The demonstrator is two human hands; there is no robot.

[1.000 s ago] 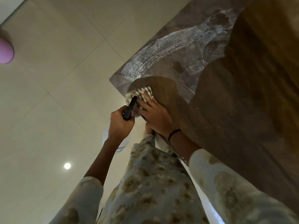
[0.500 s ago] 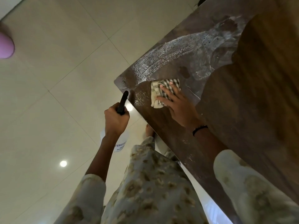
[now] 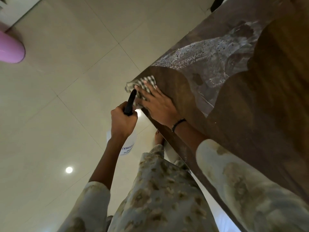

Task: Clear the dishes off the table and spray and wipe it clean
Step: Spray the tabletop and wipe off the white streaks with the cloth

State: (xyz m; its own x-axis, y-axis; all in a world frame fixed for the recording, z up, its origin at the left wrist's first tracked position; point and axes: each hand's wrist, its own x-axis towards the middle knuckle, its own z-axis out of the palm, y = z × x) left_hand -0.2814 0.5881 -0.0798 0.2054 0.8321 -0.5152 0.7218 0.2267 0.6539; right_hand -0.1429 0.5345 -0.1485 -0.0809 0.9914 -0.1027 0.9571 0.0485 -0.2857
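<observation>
The dark brown wooden surface (image 3: pixel 250 131) is streaked with white spray foam. A checked cloth (image 3: pixel 142 84) is pressed flat at its corner by the extended right hand (image 3: pixel 158 106). A white spray bottle (image 3: pixel 127 146) is gripped by the left hand (image 3: pixel 122 121), black nozzle pointing up toward the cloth.

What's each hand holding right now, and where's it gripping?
Left hand grips the spray bottle at its black trigger head. Right hand holds nothing, pressing the checked cloth flat at the table corner.

The white spray bottle (image 3: pixel 127 149) bears a blue-printed label reading "KISS…"; the rest is illegible.
</observation>
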